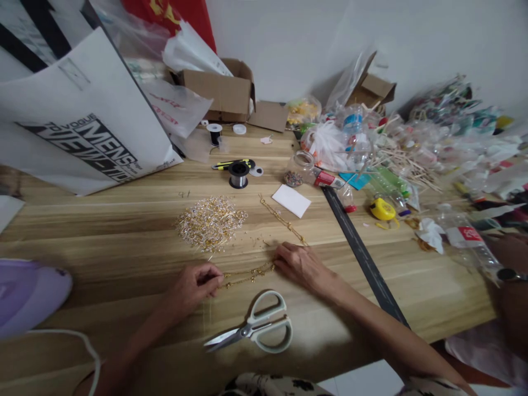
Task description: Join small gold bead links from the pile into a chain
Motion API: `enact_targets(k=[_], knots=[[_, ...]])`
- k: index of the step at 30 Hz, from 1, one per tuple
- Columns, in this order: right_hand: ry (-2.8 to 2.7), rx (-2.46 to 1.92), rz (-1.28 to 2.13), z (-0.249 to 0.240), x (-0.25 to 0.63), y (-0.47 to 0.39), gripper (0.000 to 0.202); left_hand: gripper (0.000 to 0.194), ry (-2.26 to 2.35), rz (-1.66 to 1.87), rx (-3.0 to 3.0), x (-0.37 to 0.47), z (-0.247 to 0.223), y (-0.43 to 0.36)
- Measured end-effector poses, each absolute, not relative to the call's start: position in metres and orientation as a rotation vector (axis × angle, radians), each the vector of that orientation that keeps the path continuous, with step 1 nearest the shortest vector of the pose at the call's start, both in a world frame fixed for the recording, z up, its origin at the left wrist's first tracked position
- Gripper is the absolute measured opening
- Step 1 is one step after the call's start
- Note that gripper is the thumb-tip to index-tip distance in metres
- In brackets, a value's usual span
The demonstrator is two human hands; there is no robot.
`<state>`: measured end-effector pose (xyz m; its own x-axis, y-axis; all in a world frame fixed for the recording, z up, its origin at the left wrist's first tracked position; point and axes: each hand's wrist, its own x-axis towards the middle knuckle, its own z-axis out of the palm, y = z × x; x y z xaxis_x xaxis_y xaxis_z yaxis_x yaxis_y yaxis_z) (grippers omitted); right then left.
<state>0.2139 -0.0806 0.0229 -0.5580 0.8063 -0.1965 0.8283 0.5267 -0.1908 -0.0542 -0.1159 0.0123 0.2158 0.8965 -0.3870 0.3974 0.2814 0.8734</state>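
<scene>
Between my two hands runs a gold chain [252, 273] with small dangling beads, laid in two strands close to the wooden tabletop. My left hand [198, 281] pinches its left end between thumb and fingertips. At the other end, my right hand [299, 264] has its fingers closed on the chain. Another gold length of chain [284, 221] lies on the wood beyond my right hand. Up and to the left is a loose pile of gold and clear beads [210, 221]. Just below the chain rest white-handled scissors [256, 324], blades pointing left.
A wire spool [238, 175], a bead jar [297, 168] and a white card [291, 201] stand farther back. A long black strip [363, 253] crosses the right side, past a yellow tape measure [383, 209]. Bottles and bags clutter the far right, where another person's wrist [511, 275] shows.
</scene>
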Motion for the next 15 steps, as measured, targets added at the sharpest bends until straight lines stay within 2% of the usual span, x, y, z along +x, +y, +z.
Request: enact_targets(k=[6,15], knots=[[2.67,1.441,-0.351,0.015,0.202,-0.075,0.016,0.026,1.475,0.531,1.406,-0.064,0.017,-0.116],[2.701,1.398,-0.332,0.018,0.182,-0.069,0.023,0.021,1.522,0.583,1.422,-0.092,-0.001,-0.113]])
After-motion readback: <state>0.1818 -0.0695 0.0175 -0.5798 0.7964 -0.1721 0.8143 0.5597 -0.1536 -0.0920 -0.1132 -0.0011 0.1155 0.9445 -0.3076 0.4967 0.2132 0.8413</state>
